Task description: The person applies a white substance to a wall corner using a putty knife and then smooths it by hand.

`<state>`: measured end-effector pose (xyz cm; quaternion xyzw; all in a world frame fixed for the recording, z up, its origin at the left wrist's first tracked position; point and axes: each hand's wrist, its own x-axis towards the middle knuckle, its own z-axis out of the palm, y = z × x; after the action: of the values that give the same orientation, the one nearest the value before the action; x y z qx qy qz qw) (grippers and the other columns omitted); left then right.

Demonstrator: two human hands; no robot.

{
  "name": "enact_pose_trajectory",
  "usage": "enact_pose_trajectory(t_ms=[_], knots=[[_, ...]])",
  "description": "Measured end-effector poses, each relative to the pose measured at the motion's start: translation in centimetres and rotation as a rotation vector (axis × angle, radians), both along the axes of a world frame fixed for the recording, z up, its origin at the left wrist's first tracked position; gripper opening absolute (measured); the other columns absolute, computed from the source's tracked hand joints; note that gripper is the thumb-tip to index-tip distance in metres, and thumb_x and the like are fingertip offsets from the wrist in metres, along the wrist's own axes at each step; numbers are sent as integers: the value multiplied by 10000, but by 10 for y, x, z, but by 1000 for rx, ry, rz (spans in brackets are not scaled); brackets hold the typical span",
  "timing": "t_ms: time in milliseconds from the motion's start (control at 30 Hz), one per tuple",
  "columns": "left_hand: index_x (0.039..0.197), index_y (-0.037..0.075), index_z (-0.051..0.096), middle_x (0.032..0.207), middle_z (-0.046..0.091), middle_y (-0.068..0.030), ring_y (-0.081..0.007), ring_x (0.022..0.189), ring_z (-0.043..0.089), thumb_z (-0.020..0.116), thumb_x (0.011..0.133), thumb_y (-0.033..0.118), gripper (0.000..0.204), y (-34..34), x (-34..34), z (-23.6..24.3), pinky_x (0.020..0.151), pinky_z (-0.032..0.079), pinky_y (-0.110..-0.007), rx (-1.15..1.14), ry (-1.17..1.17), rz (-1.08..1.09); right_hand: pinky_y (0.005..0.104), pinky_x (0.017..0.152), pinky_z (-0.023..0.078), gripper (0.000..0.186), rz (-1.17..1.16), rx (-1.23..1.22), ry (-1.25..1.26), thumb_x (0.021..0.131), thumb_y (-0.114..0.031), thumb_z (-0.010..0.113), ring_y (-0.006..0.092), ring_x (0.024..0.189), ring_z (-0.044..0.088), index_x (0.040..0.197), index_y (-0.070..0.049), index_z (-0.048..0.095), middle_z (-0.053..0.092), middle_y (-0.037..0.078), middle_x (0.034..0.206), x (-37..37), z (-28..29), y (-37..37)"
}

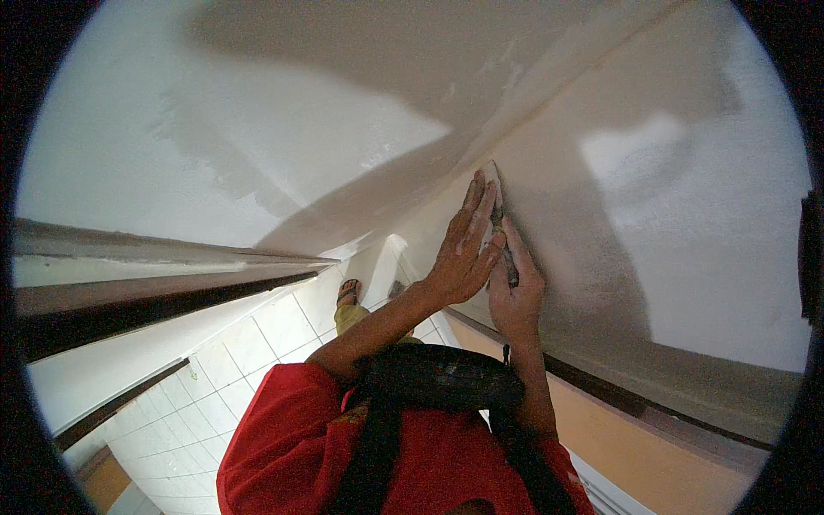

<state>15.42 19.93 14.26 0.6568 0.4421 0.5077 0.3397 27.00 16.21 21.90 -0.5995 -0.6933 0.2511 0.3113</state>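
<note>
My right hand (518, 296) is closed around the dark handle of a putty knife (491, 174), whose flat, pale-smeared blade lies against the plastered wall (566, 215) beside the corner line. My left hand (463, 249) reaches in from the lower left, fingers stretched out flat over the blade and pressed on it, with pale smudges on the fingers. Grey patches and shadows cover the wall around the tool.
A dark ledge (154, 292) runs along the left, above a white tiled floor (249, 352). My sandalled foot (348, 292) stands near the corner's base. An orange band (627, 421) and dark strip run below the right wall. A black strap pack (438, 378) crosses my red shirt.
</note>
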Motion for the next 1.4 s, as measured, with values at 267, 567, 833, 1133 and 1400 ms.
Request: enact_pose_trajectory(t_ms=[267,567,833,1133,1400], knots=[[1658,64,108,1715,57,-247,-432,1579,113,388,1097,334,683,-2,-5,4,1262,182,-512,9,-52,-5,440,1158,394,487,-49,-171,228,972,-53,562,359,1365,548,1454,17,542,580,229,1461,4,-7,0],[1652,54,142,1712,61,-248,-434,1572,149,467,1079,339,717,-1,-4,3,1250,206,-547,-23,-56,-15,209,512,383,461,-88,-212,310,1071,-126,538,24,605,475,1519,-24,499,668,28,991,-6,6,3],[1655,74,140,1709,63,-258,-437,1570,155,455,1089,363,709,1,-5,4,1247,217,-538,23,-63,-7,210,552,407,432,-124,-213,196,1064,-108,540,33,639,485,1485,-16,544,646,7,911,-9,10,5],[1655,75,146,1706,68,-265,-450,1565,159,431,1095,401,708,-3,-6,8,1245,222,-531,-54,-61,-39,221,545,423,412,-87,-118,164,1069,-117,543,44,627,508,1467,-15,563,618,2,854,-6,9,4],[1646,59,163,1706,75,-260,-450,1555,193,510,1069,284,710,-5,-8,11,1238,244,-543,-80,-12,-51,230,551,419,427,-93,-129,216,1064,-113,538,51,615,484,1480,-16,549,582,-13,809,-5,3,1]])
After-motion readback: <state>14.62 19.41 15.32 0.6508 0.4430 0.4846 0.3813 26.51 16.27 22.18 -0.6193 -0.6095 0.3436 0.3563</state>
